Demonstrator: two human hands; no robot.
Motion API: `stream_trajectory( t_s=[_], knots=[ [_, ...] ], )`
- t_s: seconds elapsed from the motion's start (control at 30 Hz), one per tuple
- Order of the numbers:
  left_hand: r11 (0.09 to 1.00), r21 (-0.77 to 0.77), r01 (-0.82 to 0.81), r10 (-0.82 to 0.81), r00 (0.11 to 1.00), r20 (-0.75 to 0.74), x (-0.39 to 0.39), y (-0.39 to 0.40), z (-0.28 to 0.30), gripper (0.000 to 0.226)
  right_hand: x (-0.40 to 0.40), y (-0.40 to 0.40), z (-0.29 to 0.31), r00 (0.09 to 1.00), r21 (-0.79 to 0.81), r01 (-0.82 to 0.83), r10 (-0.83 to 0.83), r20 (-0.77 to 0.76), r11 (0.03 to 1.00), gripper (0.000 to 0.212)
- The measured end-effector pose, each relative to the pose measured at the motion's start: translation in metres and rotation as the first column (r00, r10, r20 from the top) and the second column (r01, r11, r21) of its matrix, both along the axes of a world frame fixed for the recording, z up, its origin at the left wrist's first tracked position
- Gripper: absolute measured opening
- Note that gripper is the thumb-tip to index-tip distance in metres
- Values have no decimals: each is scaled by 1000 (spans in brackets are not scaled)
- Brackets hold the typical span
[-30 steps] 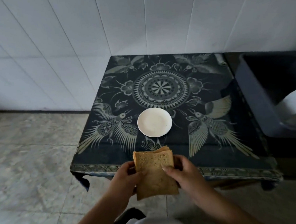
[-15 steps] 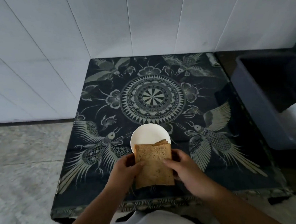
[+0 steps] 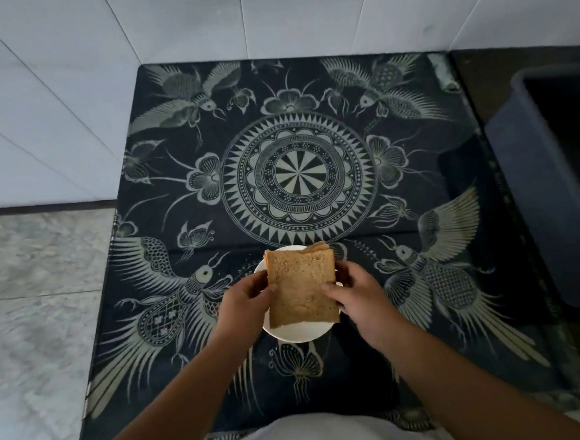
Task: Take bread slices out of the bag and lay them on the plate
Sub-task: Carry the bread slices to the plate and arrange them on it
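A stack of brown bread slices (image 3: 300,286) is held between both my hands right over the small white plate (image 3: 298,332). My left hand (image 3: 244,300) grips the stack's left edge and my right hand (image 3: 357,292) grips its right edge. The bread covers most of the plate, so only the plate's near rim and a bit of its left rim show. Whether the stack touches the plate I cannot tell. No bag is in view.
The plate sits on a low table covered by a dark cloth (image 3: 299,171) with bird and mandala patterns. A grey plastic bin (image 3: 554,184) stands to the right. White tiled wall (image 3: 199,20) lies behind, and tiled floor (image 3: 37,306) to the left.
I have stepped closer and both hands have carried the bread stack forward from the table's front edge to over the plate.
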State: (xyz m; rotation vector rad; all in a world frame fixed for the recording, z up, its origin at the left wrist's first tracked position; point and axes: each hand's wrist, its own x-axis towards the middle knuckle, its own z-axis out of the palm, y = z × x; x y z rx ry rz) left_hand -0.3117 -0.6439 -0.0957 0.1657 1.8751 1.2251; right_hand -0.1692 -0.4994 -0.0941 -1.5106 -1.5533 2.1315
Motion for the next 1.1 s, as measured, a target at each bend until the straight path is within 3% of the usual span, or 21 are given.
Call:
stream_trajectory(
  t_s=[0.3,0.43,0.73,0.87,1.1],
  knots=[
    [988,-154,-3,-7,998,-61,-9,26,-22,31,-27,12,-24,991,-3,-115,114,67,993,43],
    [986,-166,25,-36,997,-62,-11,31,-22,46,-31,12,-24,984,12,-167,166,62,986,40],
    [980,-161,121,-130,990,-48,-11,42,-29,41,-34,10,-26,985,46,-142,137,106,989,50],
    [990,-125,66,-73,996,-56,-6,40,-29,36,-37,2,-31,967,137,-118,82,243,984,63],
    [988,-145,54,-64,996,-65,1,34,-31,47,-38,-1,-32,962,160,-133,89,257,978,60]
  ],
)
